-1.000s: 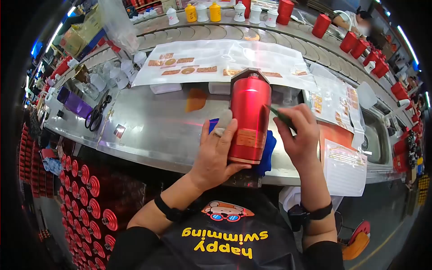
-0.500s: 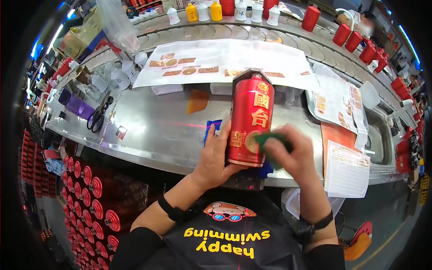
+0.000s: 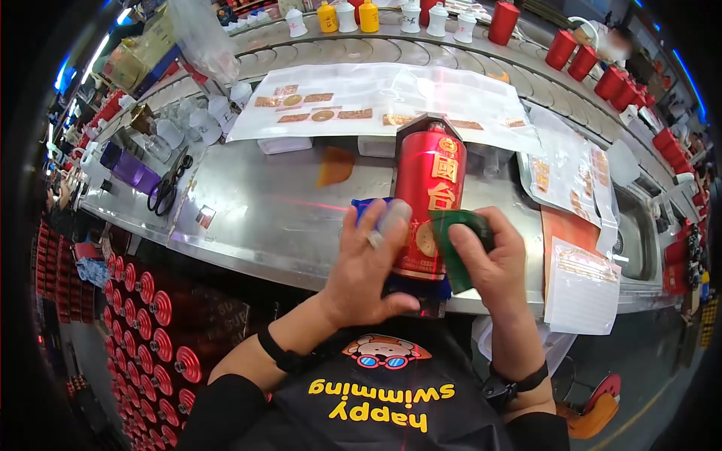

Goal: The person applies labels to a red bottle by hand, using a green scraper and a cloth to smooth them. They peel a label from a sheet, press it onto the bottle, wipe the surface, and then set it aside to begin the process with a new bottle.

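Head view: one red bottle (image 3: 429, 173), the landmark, lies tilted at bench middle, near the person. Gold 國台 reads on it; lower writing partly covered, too small.

Two hands. Left hand (image 3: 359, 274): fingers spread, thumb out, overlapping the bottle's left side; blurred, can't tell whether it touches. One pale finger cover (image 3: 396, 218) on it. Right hand (image 3: 495, 259): thumb and fingers pinch one green scraper (image 3: 455, 267) against or just over the bottle's lower right; contact unclear.

One blue cloth (image 3: 368, 204) under the bottle, mostly hidden. Left of bottle: one pair of black scissors (image 3: 167, 188), one purple container (image 3: 134, 171). Beyond bottle: one large label sheet (image 3: 338, 83), then two yellow bottles (image 3: 327, 16), five white bottles (image 3: 410, 16); their marks illegible. Right of bottle: one lined paper (image 3: 583, 289), print unreadable. Nearer than bottle: one black apron (image 3: 353, 421), "happy swimming" upside down.
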Demonstrator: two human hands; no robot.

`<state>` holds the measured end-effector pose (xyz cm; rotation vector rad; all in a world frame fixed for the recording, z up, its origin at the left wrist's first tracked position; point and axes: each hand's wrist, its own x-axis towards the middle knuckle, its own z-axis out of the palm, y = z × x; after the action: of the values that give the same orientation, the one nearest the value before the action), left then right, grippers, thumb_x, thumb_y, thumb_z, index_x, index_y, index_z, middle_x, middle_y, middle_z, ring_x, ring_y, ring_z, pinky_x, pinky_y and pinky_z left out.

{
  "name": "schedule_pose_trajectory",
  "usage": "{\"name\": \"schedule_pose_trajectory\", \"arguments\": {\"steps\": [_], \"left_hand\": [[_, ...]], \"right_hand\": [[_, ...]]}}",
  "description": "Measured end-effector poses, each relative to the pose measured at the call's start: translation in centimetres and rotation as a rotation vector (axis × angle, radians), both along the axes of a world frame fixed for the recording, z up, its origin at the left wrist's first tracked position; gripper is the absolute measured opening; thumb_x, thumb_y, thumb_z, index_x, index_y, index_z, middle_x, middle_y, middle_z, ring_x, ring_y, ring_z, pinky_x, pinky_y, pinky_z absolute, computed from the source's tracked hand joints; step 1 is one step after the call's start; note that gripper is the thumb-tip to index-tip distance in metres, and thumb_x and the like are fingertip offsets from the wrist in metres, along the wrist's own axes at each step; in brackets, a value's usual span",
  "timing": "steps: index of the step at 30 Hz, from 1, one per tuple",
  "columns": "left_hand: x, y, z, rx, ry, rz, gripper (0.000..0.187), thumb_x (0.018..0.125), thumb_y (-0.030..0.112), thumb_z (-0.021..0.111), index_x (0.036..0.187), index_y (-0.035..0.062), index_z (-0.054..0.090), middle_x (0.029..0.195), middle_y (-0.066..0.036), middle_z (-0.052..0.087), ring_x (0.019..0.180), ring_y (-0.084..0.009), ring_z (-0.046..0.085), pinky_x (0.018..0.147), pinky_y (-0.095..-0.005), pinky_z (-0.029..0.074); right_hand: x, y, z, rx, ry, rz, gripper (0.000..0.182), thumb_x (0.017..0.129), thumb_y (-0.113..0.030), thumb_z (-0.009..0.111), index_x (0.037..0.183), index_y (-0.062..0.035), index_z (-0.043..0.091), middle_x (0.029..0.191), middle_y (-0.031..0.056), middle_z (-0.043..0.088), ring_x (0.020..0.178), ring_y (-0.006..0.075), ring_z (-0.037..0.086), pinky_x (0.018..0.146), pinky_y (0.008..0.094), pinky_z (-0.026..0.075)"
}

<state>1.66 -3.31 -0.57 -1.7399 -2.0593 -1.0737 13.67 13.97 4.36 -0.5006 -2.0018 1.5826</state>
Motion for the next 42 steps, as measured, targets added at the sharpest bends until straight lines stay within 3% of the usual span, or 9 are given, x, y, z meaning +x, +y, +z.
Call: {"name": "schedule_pose_trajectory", "arguments": {"steps": [3,6,7,11,14,20,25,40,42], "left_hand": [[0.6,0.2,0.5,0.030,0.128,-0.138,0.065,0.099,0.057,0.040,0.142,0.0095,0.050,0.132,-0.013,0.061,0.141,-0.0308,0.039,0.120,-0.0568,0.005],[-1.8,0.7,1.0,-0.010,0.142,-0.205,0.062,0.100,0.056,0.040,0.142,0.0121,0.051,0.129,-0.009,0.064,0.141,-0.0279,0.040,0.120,-0.0557,0.003],[-2.2,0.9,0.9,0.000,0.133,-0.203,0.059,0.100,0.055,0.040,0.142,0.0149,0.052,0.116,-0.005,0.069,0.140,-0.0254,0.041,0.121,-0.0549,0.002],[-3.7,1.5,1.0,-0.008,0.133,-0.201,0.056,0.100,0.053,0.041,0.142,0.0182,0.053,0.095,-0.002,0.071,0.139,-0.0226,0.042,0.121,-0.0552,0.004],[-4.5,2.0,2.7,-0.096,0.230,-0.216,0.056,0.101,0.054,0.037,0.132,0.0155,0.061,0.124,-0.003,0.067,0.135,-0.0264,0.047,0.122,-0.0543,0.002],[-3.3,2.2,2.7,-0.057,0.333,-0.385,0.049,0.100,0.053,0.040,0.124,0.0195,0.067,0.112,0.003,0.070,0.129,-0.0217,0.049,0.122,-0.0563,0.003],[-5.1,3.5,2.6,-0.009,0.314,-0.356,0.048,0.099,0.052,0.042,0.125,0.0197,0.067,0.107,0.004,0.071,0.128,-0.0217,0.050,0.122,-0.0560,0.003],[-5.9,4.5,4.1,-0.066,0.350,-0.366,0.051,0.100,0.056,0.038,0.124,0.0216,0.067,0.119,0.005,0.069,0.130,-0.0213,0.048,0.123,-0.0524,0.005],[-7.1,6.2,4.5,-0.030,0.327,-0.355,0.050,0.099,0.056,0.041,0.125,0.0219,0.066,0.115,0.001,0.068,0.127,-0.0222,0.051,0.122,-0.0525,0.010]], "right_hand": [[-0.5,0.6,-1.3,-0.003,-0.011,-0.013,0.021,0.093,-0.019,0.071,0.095,0.0002,0.061,0.076,0.0016,0.063,0.069,0.0057,0.054,0.061,0.0233,0.046],[-0.2,0.8,-2.3,-0.163,0.032,-0.033,0.020,0.094,-0.018,0.069,0.094,-0.0002,0.061,0.078,0.0008,0.063,0.069,0.0059,0.055,0.061,0.0227,0.047],[-0.2,0.9,-2.5,-0.222,0.036,-0.037,0.019,0.094,-0.018,0.069,0.095,-0.0004,0.061,0.079,0.0007,0.064,0.069,0.0058,0.056,0.062,0.0223,0.047],[0.2,0.8,-3.2,-0.443,0.118,-0.050,0.017,0.095,-0.017,0.068,0.098,-0.0017,0.059,0.085,0.0013,0.065,0.073,0.0057,0.059,0.064,0.0211,0.050],[0.3,0.9,-3.9,-0.545,0.170,-0.065,0.016,0.095,-0.015,0.068,0.100,-0.0022,0.060,0.086,0.0015,0.065,0.074,0.0059,0.060,0.064,0.0212,0.051],[0.6,0.6,-3.9,-0.612,0.198,-0.071,0.015,0.095,-0.014,0.067,0.100,-0.0025,0.060,0.088,0.0014,0.065,0.074,0.0055,0.059,0.066,0.0207,0.050],[0.7,0.8,-4.2,-0.618,0.168,-0.057,0.016,0.095,-0.014,0.067,0.101,-0.0025,0.059,0.088,0.0009,0.065,0.075,0.0054,0.059,0.067,0.0208,0.050],[1.0,0.8,-4.3,-0.620,0.159,-0.044,0.015,0.095,-0.014,0.068,0.098,-0.0030,0.059,0.085,-0.0010,0.063,0.074,0.0040,0.055,0.066,0.0205,0.047],[1.2,0.9,-4.4,-0.608,0.153,-0.043,0.014,0.095,-0.014,0.068,0.098,-0.0030,0.059,0.084,-0.0011,0.063,0.074,0.0038,0.055,0.066,0.0204,0.047]]}}
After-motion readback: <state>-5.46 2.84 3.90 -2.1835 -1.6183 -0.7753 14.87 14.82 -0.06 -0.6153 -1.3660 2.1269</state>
